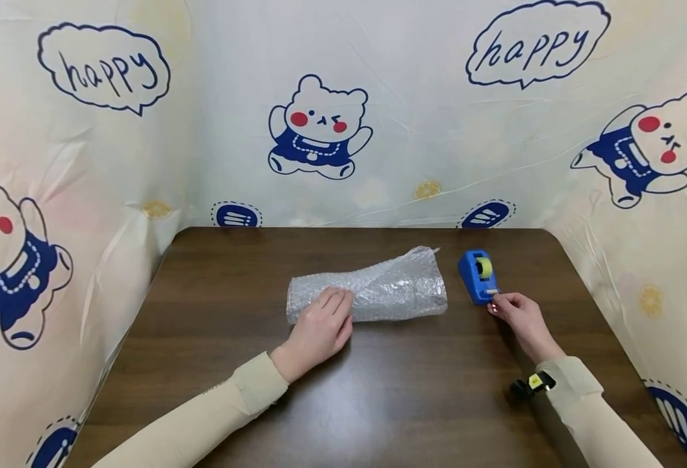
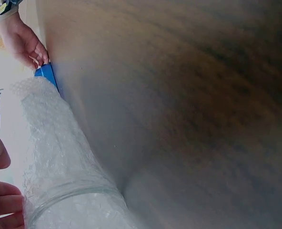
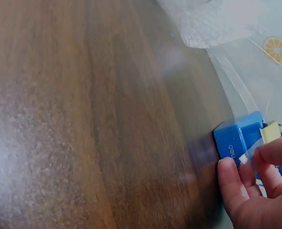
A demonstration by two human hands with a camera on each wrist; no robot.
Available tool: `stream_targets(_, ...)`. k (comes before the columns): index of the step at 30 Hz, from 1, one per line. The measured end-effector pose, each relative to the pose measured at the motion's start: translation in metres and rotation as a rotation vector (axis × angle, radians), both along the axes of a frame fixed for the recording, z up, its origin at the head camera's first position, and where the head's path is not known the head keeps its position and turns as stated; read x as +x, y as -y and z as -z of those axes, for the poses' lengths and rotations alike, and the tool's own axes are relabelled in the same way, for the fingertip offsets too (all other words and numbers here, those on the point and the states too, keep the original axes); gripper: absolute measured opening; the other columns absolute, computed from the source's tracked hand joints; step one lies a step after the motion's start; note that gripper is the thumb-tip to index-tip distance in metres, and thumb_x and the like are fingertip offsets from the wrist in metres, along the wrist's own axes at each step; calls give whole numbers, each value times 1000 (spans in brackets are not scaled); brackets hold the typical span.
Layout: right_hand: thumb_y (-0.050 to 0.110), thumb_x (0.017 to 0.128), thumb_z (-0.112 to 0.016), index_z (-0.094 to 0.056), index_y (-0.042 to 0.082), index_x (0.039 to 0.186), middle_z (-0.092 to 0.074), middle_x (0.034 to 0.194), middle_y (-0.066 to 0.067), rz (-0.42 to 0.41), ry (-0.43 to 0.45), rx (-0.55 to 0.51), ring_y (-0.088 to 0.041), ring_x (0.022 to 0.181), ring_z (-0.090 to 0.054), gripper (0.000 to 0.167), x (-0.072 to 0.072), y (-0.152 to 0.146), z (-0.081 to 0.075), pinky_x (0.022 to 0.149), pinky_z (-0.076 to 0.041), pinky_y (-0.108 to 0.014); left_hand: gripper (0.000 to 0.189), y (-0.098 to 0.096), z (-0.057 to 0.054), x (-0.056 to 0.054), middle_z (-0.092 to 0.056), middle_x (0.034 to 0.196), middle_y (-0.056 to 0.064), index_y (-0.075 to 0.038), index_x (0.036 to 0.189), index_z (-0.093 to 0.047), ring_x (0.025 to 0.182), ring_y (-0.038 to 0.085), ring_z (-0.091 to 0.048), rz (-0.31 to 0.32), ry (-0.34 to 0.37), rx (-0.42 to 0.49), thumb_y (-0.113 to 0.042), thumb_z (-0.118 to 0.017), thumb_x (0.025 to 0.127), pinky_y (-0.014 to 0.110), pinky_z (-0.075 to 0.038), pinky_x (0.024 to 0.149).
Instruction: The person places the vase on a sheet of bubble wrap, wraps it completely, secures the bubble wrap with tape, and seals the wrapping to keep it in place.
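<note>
A rolled sheet of clear bubble wrap [image 1: 390, 289] lies across the table, its right end wider and uneven. My left hand [image 1: 324, 322] rests on its near left part, fingers together on the wrap. In the left wrist view, the fingers [image 2: 7, 205] touch the side of the bubble wrap [image 2: 60, 138], and a curved edge shows through it. To the right stands a blue tape dispenser [image 1: 475, 279] with a yellowish roll. At its near end my right hand [image 1: 521, 318] pinches the free end of the clear tape [image 3: 251, 151] between thumb and finger.
A dark wooden table [image 1: 390, 403] carries everything. Behind it and at both sides hangs a pale curtain [image 1: 413, 130] printed with bears and the word happy. A black device with a yellow label [image 1: 533, 383] is worn at the right wrist.
</note>
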State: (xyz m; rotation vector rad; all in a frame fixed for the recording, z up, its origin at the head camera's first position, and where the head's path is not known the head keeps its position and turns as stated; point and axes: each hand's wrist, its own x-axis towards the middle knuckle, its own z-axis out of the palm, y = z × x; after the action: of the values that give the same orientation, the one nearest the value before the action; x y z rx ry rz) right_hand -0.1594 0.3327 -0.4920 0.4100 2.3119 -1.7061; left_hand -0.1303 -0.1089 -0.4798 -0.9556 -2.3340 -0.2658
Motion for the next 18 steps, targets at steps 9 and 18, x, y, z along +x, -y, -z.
stream_targets(9,26,111,-50,-50,-12,129,-60,118,-14,4,8,74,2,89,-65,43,-4,5,3,87,-55,-16,42,0,-1,-2,-71,119,18,5,127,-67,113,31,-66,2,3,1,-18,-71,91,41,-52,105)
stream_targets(18,14,107,-52,-57,-9,109,-64,110,-18,-21,-4,208,-7,85,-63,23,-6,7,4,76,-54,-15,43,0,1,-1,-71,119,18,4,127,-67,113,31,-66,1,13,-3,-18,-71,91,40,-54,102)
